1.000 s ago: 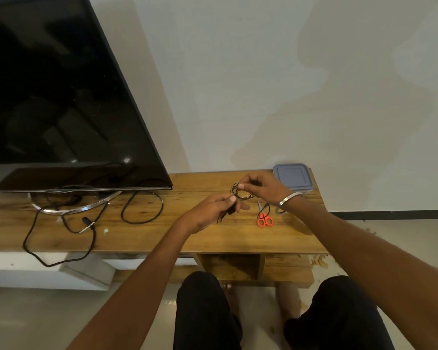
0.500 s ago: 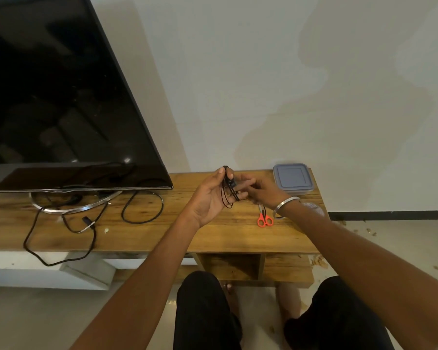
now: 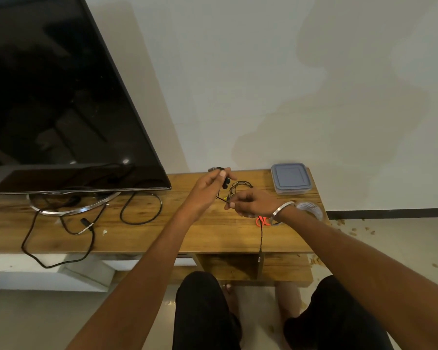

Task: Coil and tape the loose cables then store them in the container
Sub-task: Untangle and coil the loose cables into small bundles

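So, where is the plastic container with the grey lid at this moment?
In the head view, the container stands closed at the far right corner of the wooden table, against the wall, beyond the right hand.

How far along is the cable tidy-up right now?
Nothing looks finished. In hand: left hand and right hand hold a thin black cable, partly looped, its tail hanging. Left: taping it, the thicker cable beside the TV, and opening the lidded container.

Stained white wall (image 3: 288, 84), wooden TV bench (image 3: 162, 236), black TV (image 3: 48, 97) at left, pale floor (image 3: 402, 243)
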A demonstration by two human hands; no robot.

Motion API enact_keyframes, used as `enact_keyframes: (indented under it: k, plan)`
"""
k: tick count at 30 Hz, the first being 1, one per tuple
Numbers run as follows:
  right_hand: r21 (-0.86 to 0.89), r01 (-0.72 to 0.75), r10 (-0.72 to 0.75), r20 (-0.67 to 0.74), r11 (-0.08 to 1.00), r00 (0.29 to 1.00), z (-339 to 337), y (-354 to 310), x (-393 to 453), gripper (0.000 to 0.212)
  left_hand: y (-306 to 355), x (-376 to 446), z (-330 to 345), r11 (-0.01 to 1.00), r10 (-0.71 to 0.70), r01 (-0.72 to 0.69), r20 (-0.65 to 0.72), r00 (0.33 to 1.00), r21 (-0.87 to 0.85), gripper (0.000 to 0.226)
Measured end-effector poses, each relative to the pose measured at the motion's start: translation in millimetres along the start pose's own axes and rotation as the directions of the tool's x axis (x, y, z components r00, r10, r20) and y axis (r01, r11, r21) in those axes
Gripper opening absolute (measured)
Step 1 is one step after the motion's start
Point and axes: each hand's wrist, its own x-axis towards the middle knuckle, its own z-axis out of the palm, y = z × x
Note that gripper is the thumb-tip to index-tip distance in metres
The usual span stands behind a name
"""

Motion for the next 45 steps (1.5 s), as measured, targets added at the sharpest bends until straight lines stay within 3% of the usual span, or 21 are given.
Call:
enact_keyframes:
  k: [13, 21, 25, 31, 35, 39, 45]
  plan:
    - [0.017, -0.035, 0.034, 0.041, 0.999, 0.999, -23, -9, -7, 0.02, -32, -6, -10, 0.897, -0.092, 0.01, 0.164, 0.982, 0.443, 0.029]
    - [-0.079, -0.014, 0.008, -0.075, 0.997, 0.997, -32, -14, -4, 0.015, -32, -16, -3, 0.902, -0.246, 0.116, 0.274, 0.93, 0.415, 0.036]
    - [-0.133, 0.006, -0.023, -0.128, 0.991, 0.991, -33, -11, -1, 0.008, -29, -19, 2, 0.919, -0.248, 0.118, 0.318, 0.915, 0.377, 0.035]
    - [-0.171, 0.043, -0.065, -0.127, 0.984, 0.99, -31, -2, 2, 0.016, -17, -24, 9, 0.957, -0.267, 0.193, 0.404, 0.875, 0.215, 0.033]
    - [-0.116, 0.066, -0.082, -0.139, 0.991, 0.987, -28, 3, 3, 0.019, -6, -27, 11, 0.947, -0.244, 0.314, 0.495, 0.834, -0.062, 0.034]
    - [-0.025, 0.054, -0.057, -0.121, 0.998, 0.991, -22, 6, -1, 0.019, 7, -25, 13, 0.872, -0.16, 0.359, 0.501, 0.85, -0.332, 0.032]
    - [0.162, -0.046, 0.07, -0.141, 0.986, 0.988, -9, 14, -5, 0.033, 16, -19, 11, 0.8, -0.081, 0.33, 0.455, 0.887, -0.501, 0.031]
